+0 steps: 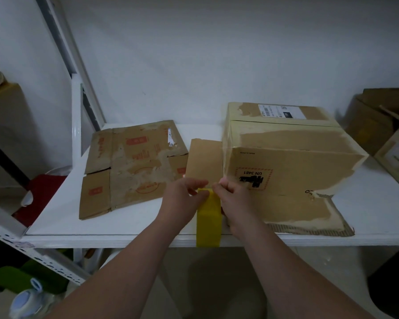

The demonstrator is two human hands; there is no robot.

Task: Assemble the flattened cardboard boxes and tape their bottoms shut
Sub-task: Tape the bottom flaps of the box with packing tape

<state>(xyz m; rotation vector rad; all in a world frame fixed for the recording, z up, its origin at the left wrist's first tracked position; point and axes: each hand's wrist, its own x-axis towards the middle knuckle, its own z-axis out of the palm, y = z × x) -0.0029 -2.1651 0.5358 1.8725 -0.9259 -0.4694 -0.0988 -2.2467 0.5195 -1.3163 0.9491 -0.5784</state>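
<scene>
- Flattened cardboard box (134, 166) lies flat on the left part of the white table (124, 226). Its torn brown face carries red printing, with a white sticker near its far right corner. A white shelf upright (76, 125) stands just to its left.
- Left hand (184, 194) comes in from the near side with its fingers curled, and thumb and fingertips pinch the top of the yellow tape roll (209, 217).
- That roll shows edge-on and upright between the two hands, at the table's near edge. Its lower part overlaps the edge in this view, and I cannot tell whether it rests on the table.
- Right hand (235, 201) is curled against the roll's right side and grasps it. Its forefinger and thumb are at the roll's top, close to the other hand's fingertips.
- Assembled cardboard box (286, 162) stands on the right part of the table, just behind the right hand.
  - Its top flaps are folded shut, and a white shipping label sits on the far one.
  - A "UN 3481" mark (253, 178) reads upside down on the near face.
  - A side flap (204, 162) sticks out to the left, towards the flattened box.
  - A front flap (309, 217) lies on the table.
- More cardboard boxes (378, 125) sit at the far right, beyond the table's end.
</scene>
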